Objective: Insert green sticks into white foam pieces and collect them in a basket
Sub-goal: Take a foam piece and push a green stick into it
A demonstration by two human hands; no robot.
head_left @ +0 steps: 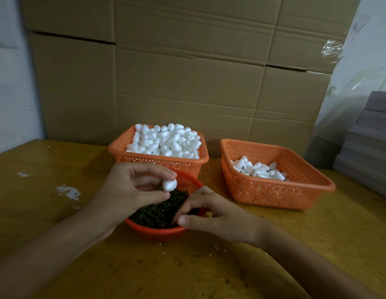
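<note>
On the wooden table (58, 212), the left hand (131, 190) pinched a single egg-shaped foam piece (169, 184) between thumb and index fingertip, holding it over the far edge of the round red bowl (157, 230). The bowl's heap of green sticks (157, 212) lay directly beneath. At 12 o'clock from the bowl stood the full orange basket (118, 151) of bare foam pieces (164, 141). The right hand (211, 214) reached in from 4 o'clock, fingers curled down into the sticks with the thumb close to them; whether they had a stick could not be told. The held piece lay near those fingertips, at about 11 o'clock. Its long axis seemed to run between the gripping fingertips, which hid its ends. A stick would probably need to travel up towards it. At 2 o'clock, the collecting basket (274, 195) held a small pile of foam pieces, nearer the right hand.
</note>
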